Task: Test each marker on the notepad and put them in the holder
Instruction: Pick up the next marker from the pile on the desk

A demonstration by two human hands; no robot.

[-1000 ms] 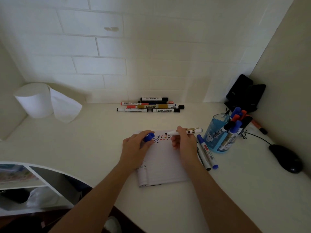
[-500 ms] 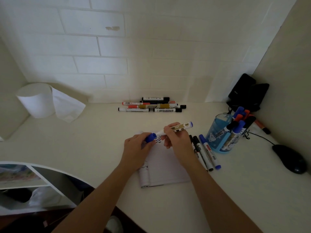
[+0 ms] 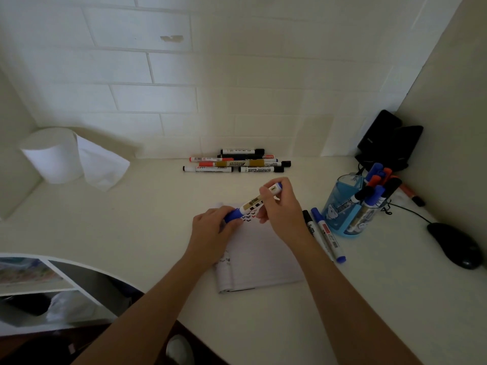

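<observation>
White brick-pattern tiles back a pale desk (image 3: 126,222) where a person works with both hands over a lined notepad (image 3: 263,262) lying open near the front edge. The left hand (image 3: 212,234) curls round the blue cap (image 3: 232,216), which meets the lower end of a white-barrelled marker (image 3: 252,203). The right hand (image 3: 283,210) pinches the barrel's upper end, with the marker slanting up to the right just above the page. A row of small coloured test marks (image 3: 249,216) shows between the hands. Just right of the notepad lie two loose markers (image 3: 325,234), one black-capped and one blue. Beside them stands a blue holder (image 3: 338,216) with several markers in it. At the far wall sits a pile of markers (image 3: 237,163), a paper roll (image 3: 54,158) stands far left, and a black mouse (image 3: 454,245) rests at the right.
</observation>
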